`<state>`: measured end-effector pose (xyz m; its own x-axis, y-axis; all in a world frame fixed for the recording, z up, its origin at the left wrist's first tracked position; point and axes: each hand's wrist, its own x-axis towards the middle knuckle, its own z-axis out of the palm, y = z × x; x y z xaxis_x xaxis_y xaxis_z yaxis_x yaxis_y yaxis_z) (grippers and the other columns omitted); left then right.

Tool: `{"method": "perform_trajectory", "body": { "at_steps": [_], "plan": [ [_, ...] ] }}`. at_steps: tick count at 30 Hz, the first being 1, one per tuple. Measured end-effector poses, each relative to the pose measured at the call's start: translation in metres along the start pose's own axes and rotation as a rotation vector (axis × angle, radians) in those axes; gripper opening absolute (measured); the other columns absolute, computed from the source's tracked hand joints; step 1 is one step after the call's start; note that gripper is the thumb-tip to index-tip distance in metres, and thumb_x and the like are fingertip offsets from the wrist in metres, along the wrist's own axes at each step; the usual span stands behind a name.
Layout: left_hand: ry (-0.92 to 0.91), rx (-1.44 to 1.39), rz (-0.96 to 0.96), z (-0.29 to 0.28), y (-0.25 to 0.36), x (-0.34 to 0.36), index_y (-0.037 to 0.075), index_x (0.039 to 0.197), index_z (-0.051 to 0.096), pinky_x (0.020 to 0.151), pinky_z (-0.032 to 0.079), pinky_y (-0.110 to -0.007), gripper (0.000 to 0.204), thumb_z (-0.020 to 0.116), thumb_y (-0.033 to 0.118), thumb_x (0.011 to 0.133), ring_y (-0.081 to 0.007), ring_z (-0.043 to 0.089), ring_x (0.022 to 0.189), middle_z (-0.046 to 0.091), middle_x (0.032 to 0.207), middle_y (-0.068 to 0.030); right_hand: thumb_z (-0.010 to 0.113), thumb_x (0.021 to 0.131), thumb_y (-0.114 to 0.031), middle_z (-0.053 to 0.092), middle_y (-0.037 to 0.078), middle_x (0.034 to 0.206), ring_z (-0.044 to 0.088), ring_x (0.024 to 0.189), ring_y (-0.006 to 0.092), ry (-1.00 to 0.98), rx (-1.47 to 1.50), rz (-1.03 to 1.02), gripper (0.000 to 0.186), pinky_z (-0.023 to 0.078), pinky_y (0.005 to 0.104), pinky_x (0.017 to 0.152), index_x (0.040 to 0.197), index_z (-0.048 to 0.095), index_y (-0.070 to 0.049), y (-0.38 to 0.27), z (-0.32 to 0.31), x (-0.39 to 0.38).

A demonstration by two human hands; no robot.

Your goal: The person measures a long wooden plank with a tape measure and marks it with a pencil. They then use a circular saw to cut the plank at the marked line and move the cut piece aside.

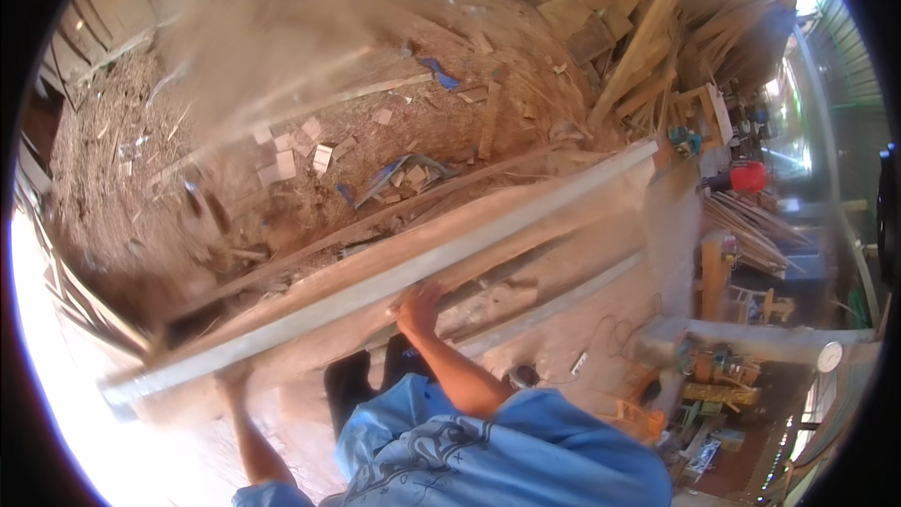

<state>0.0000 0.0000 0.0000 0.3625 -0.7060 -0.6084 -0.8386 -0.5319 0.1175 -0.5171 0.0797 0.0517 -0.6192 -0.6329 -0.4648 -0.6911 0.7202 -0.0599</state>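
Note:
A long, straight, pale-grey bar (pixel 422 268) slants across the view from lower left to upper right. Close to its left end, my left hand (pixel 230 377) holds it from the near side; motion blurs this hand, and the bar hides most of its fingers. Near the bar's middle, my right hand (pixel 419 306) is closed at its near edge, the fingertips partly hidden. Brown planks or beams (pixel 526 225) run alongside the bar, some beyond it and some on the near side. Whether the bar touches them I cannot tell.
Beyond the bar, sawdust-covered ground (pixel 225 216) holds wood offcuts (pixel 286 155) and a blue scrap (pixel 438 73). Stacked timber (pixel 648 47) leans at the far right. A red container (pixel 747 176), more boards (pixel 751 225) and a round white dial (pixel 830 357) are on the right.

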Motion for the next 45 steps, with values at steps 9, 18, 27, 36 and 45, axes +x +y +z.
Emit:
{"method": "perform_trajectory", "body": {
  "at_steps": [9,18,27,36,45],
  "plan": [
    [0.635,-0.354,0.388,0.047,0.197,-0.066,-0.002,0.116,0.062,0.074,0.049,-0.034,0.040,0.068,0.030,0.093,-0.0199,0.058,0.076,0.065,0.085,-0.0120,0.075,0.078,-0.045,0.044,0.024,0.142,0.044,0.132,0.0377,-0.205,0.539,-0.022,0.075,0.041,0.0447,0.104,0.134,0.049,-0.003,0.129,-0.084,0.032],
    [-0.102,0.037,1.173,0.192,0.642,-0.314,0.007,0.137,0.050,0.104,0.040,-0.045,0.071,0.072,0.048,0.083,-0.0323,0.051,0.120,0.056,0.126,-0.0152,0.079,0.073,-0.055,0.024,0.035,0.152,0.023,0.144,0.0447,0.187,0.088,0.281,0.113,0.025,0.0465,0.118,0.147,0.025,0.011,0.434,-0.221,0.233],
    [-0.241,0.116,1.378,0.316,0.785,-0.412,0.002,0.136,0.047,0.099,0.038,-0.045,0.078,0.076,0.042,0.076,-0.0298,0.047,0.118,0.052,0.125,-0.0121,0.082,0.067,-0.054,0.018,0.032,0.155,0.016,0.146,0.0453,0.131,0.136,0.179,0.118,0.027,0.0482,0.117,0.148,0.023,0.009,0.456,-0.210,0.251],
    [-0.189,0.141,1.399,0.340,0.794,-0.402,0.004,0.133,0.050,0.099,0.037,-0.047,0.075,0.079,0.039,0.072,-0.0297,0.046,0.118,0.052,0.124,-0.0108,0.085,0.067,-0.047,0.017,0.033,0.155,0.017,0.145,0.0462,0.102,0.202,0.245,0.117,0.029,0.0482,0.116,0.149,0.022,0.008,0.447,-0.221,0.257],
    [-0.184,0.159,1.398,0.338,0.794,-0.402,0.004,0.130,0.053,0.098,0.039,-0.045,0.073,0.079,0.039,0.071,-0.0291,0.046,0.120,0.052,0.125,-0.0102,0.085,0.068,-0.044,0.018,0.033,0.154,0.018,0.145,0.0464,0.065,0.173,0.259,0.115,0.033,0.0472,0.114,0.149,0.022,0.007,0.442,-0.227,0.256]
  ]
}}
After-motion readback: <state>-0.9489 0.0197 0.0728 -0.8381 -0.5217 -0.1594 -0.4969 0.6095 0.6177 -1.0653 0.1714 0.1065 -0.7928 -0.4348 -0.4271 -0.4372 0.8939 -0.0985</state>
